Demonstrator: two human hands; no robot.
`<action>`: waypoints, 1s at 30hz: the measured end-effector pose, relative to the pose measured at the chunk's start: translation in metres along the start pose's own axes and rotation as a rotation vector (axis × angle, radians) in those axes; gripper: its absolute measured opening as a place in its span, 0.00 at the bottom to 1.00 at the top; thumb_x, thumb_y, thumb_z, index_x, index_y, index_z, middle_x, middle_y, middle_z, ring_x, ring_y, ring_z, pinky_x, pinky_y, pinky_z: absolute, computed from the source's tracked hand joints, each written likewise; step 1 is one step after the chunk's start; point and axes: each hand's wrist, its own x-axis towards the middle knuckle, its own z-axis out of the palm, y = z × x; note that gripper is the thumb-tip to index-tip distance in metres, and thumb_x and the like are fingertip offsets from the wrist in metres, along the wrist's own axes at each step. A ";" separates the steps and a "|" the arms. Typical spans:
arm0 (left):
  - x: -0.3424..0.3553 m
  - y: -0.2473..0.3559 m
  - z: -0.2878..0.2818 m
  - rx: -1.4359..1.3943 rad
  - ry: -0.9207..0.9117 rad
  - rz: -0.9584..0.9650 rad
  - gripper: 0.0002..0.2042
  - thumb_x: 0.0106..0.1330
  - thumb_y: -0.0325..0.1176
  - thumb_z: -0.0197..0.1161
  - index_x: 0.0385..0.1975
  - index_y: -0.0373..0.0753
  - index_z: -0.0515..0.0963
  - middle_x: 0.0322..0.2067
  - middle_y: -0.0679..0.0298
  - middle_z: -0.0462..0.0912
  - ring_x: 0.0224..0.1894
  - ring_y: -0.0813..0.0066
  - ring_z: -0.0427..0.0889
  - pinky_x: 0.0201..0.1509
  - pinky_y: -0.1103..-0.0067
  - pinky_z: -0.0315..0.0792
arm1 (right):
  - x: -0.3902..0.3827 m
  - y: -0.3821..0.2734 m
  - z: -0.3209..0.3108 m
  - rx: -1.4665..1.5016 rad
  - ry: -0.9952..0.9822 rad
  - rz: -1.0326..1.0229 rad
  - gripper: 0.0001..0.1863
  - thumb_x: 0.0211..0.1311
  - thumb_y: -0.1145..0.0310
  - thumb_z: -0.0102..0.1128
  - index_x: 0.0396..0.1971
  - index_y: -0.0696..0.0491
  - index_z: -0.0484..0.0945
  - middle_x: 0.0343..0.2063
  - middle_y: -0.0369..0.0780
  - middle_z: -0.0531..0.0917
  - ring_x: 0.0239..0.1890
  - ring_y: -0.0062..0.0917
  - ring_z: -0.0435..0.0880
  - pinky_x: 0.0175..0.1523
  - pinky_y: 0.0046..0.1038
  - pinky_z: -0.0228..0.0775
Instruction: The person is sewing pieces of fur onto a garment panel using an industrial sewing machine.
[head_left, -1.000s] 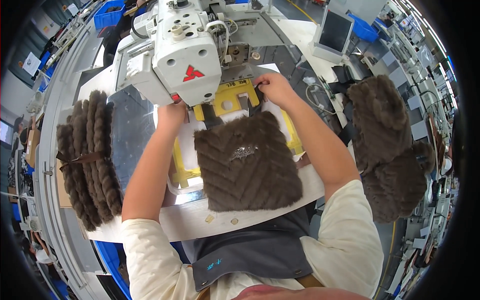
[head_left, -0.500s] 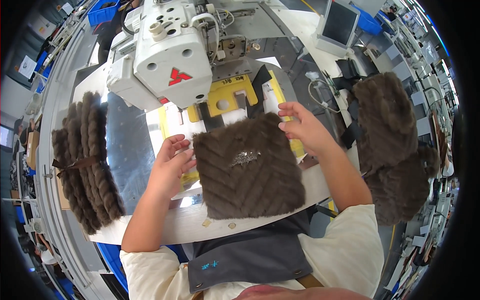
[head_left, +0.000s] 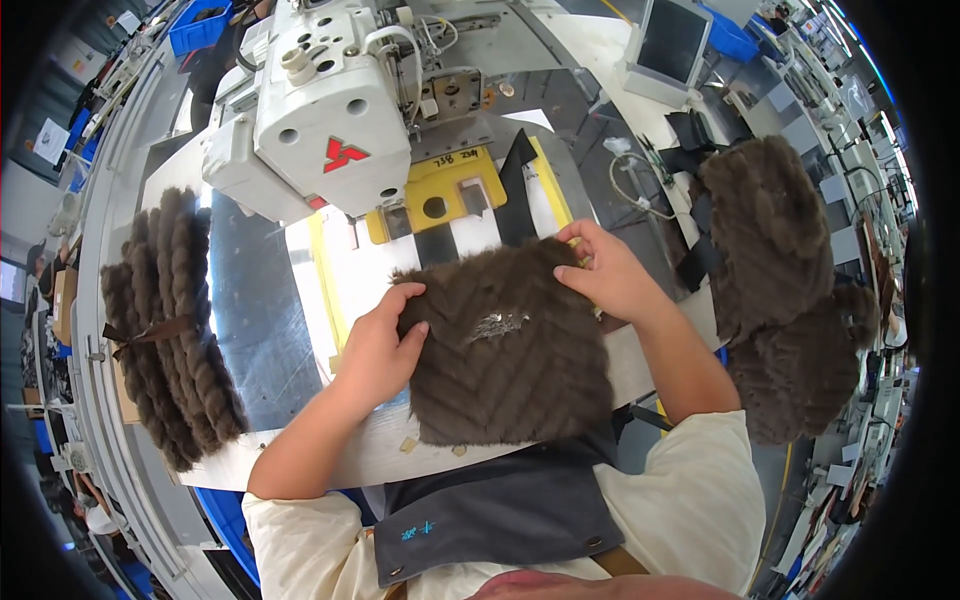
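Observation:
A square brown fur panel (head_left: 510, 380) with a chevron pattern lies in front of me, its near edge reaching over the table's front edge. Near its middle is a small silvery patch (head_left: 497, 326). My left hand (head_left: 385, 335) grips the panel's left edge near the far corner, thumb on top. At the far right corner, my right hand (head_left: 605, 275) pinches the fur between thumb and fingers. Just beyond the panel lies a yellow template plate (head_left: 440, 192) with cutouts, above white and black strips, under the white sewing machine head (head_left: 330, 130).
On the left stands a tied bundle of brown fur strips (head_left: 170, 330). More fur pieces (head_left: 770, 240) are stacked at the right. A dark screen (head_left: 668, 45) sits at the back right. A shiny metal plate (head_left: 255, 310) covers the table's left part.
Both hands, apart from or loosely beside the fur before, have closed on its far corners. The left hand moved right onto the edge. The panel's far edge now sits slightly lower.

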 end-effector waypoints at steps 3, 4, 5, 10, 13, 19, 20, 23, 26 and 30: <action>0.011 0.000 0.005 0.050 0.064 0.079 0.18 0.70 0.28 0.62 0.59 0.38 0.76 0.38 0.44 0.86 0.41 0.44 0.86 0.47 0.63 0.78 | 0.006 0.005 -0.001 -0.186 0.053 -0.013 0.20 0.63 0.72 0.69 0.53 0.57 0.75 0.30 0.38 0.84 0.34 0.20 0.80 0.42 0.28 0.74; 0.016 -0.004 0.007 0.077 0.096 0.146 0.17 0.71 0.28 0.61 0.59 0.38 0.77 0.40 0.44 0.86 0.43 0.42 0.85 0.47 0.60 0.78 | 0.009 0.006 -0.001 -0.189 0.051 -0.014 0.20 0.63 0.72 0.69 0.53 0.57 0.75 0.30 0.38 0.84 0.34 0.20 0.80 0.42 0.28 0.74; 0.021 -0.005 0.008 0.074 0.099 0.145 0.17 0.71 0.28 0.61 0.59 0.38 0.77 0.40 0.44 0.86 0.43 0.42 0.85 0.47 0.60 0.78 | 0.012 0.007 -0.001 -0.208 0.118 -0.035 0.19 0.62 0.72 0.69 0.52 0.57 0.76 0.29 0.38 0.83 0.32 0.20 0.79 0.41 0.28 0.73; 0.034 -0.001 0.011 0.147 0.173 0.109 0.15 0.76 0.32 0.58 0.60 0.41 0.78 0.40 0.46 0.87 0.40 0.45 0.86 0.46 0.62 0.78 | 0.029 0.003 -0.002 -0.244 0.254 -0.080 0.17 0.62 0.70 0.68 0.49 0.57 0.78 0.27 0.38 0.83 0.30 0.24 0.79 0.40 0.30 0.73; 0.032 -0.006 0.014 0.174 0.201 0.124 0.15 0.76 0.33 0.57 0.59 0.41 0.78 0.40 0.46 0.87 0.41 0.46 0.86 0.46 0.61 0.78 | 0.030 -0.012 -0.002 -0.503 0.185 -0.018 0.18 0.63 0.64 0.69 0.49 0.57 0.77 0.29 0.40 0.83 0.31 0.30 0.81 0.42 0.33 0.74; 0.034 -0.010 0.022 0.286 0.268 0.185 0.14 0.75 0.32 0.57 0.57 0.43 0.79 0.40 0.50 0.87 0.41 0.47 0.86 0.47 0.61 0.78 | 0.111 -0.032 -0.018 -0.309 0.200 -0.198 0.22 0.66 0.59 0.68 0.56 0.52 0.80 0.35 0.36 0.82 0.32 0.25 0.79 0.39 0.28 0.72; 0.033 -0.009 0.023 0.286 0.267 0.190 0.14 0.75 0.32 0.57 0.57 0.43 0.79 0.40 0.50 0.87 0.41 0.47 0.86 0.47 0.61 0.78 | 0.123 -0.040 -0.018 -0.103 0.111 -0.123 0.19 0.68 0.60 0.67 0.56 0.49 0.82 0.33 0.32 0.80 0.31 0.18 0.77 0.35 0.24 0.69; 0.032 -0.010 0.024 0.341 0.262 0.182 0.13 0.75 0.32 0.57 0.55 0.43 0.80 0.40 0.52 0.88 0.41 0.48 0.86 0.46 0.61 0.79 | 0.155 -0.048 -0.024 0.027 -0.050 0.032 0.17 0.70 0.61 0.65 0.55 0.50 0.84 0.34 0.29 0.79 0.32 0.16 0.76 0.35 0.21 0.68; 0.032 -0.010 0.024 0.329 0.264 0.223 0.12 0.75 0.32 0.57 0.55 0.43 0.80 0.39 0.52 0.87 0.41 0.49 0.86 0.45 0.61 0.79 | 0.167 -0.041 -0.027 0.306 -0.031 0.035 0.17 0.69 0.64 0.65 0.54 0.53 0.84 0.36 0.29 0.80 0.32 0.15 0.76 0.34 0.19 0.67; 0.030 -0.012 0.023 0.318 0.266 0.212 0.13 0.74 0.31 0.58 0.55 0.43 0.80 0.39 0.52 0.87 0.40 0.48 0.86 0.45 0.61 0.79 | 0.150 -0.037 -0.022 0.361 0.149 -0.032 0.15 0.69 0.68 0.64 0.52 0.53 0.84 0.37 0.30 0.81 0.33 0.15 0.77 0.34 0.19 0.67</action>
